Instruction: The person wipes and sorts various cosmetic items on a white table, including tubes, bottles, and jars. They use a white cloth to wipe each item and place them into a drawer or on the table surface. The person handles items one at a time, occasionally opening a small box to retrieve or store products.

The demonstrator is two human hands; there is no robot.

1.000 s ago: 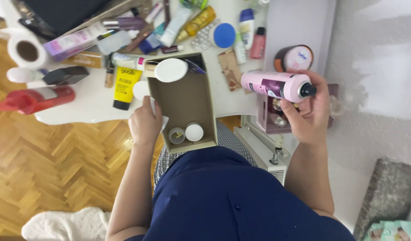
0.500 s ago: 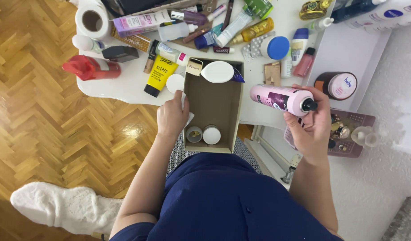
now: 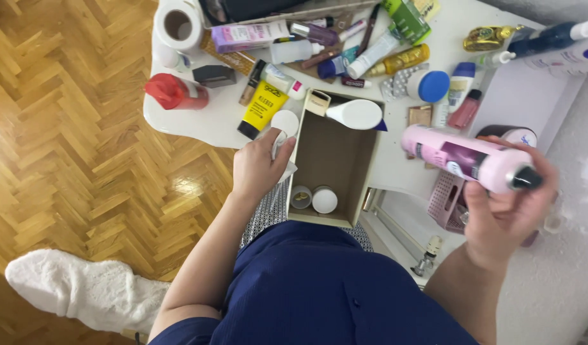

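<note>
Pink spray bottle (image 3: 463, 158) lies sideways in the right hand (image 3: 506, 207), held near its black-capped end, fingers wrapped round the neck w/ the body sticking out left of the grip over the white table (image 3: 198, 121). Looks like rigid smooth plastic, prob. light-to-medium, a bit slippery; best gripped round the mid-body, not the cap. Pale pink w/ a darker purple label panel, black nozzle tip. Left hand (image 3: 259, 167) is closed on a white crumpled cloth or wipe (image 3: 282, 148) at the rim of the open cardboard box (image 3: 335, 163), just left of the bottle. Two small round jars (image 3: 313, 199) sit in the box's near end; a white oval lid-like thing (image 3: 356, 114) at its far end.
</note>
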